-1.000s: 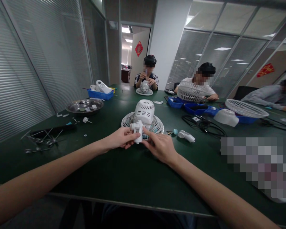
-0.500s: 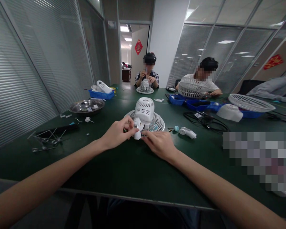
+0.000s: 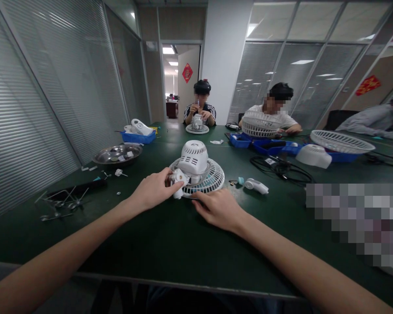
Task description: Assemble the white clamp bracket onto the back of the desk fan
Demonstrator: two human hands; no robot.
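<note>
A white fan head lies face down on the green table, its slotted motor housing [image 3: 194, 156] upward above the round grille [image 3: 217, 176]. On the housing's near left side sits a white plastic neck joint [image 3: 180, 178] with a small brass-coloured spot. My left hand [image 3: 153, 188] is closed on this joint, thumb in front and fingers behind. At the near rim of the grille, my right hand [image 3: 218, 206] has its curled fingers against the edge; its thumb is hidden. Just right of the grille lie a white handle-shaped part [image 3: 256, 186] and a small light-blue piece [image 3: 240, 180].
Left are a metal bowl [image 3: 118, 155] with small parts, a blue bin [image 3: 139, 137] and a wire stand [image 3: 62, 203]. Right are a coiled black cable [image 3: 281, 170], a white cover [image 3: 313, 155] and another grille [image 3: 342, 141]. Several people sit around the table.
The fan head has turned and the neck joint has swung left and tilted, with my left hand on it. My right hand stays by the near rim. The camera view has shifted slightly.
</note>
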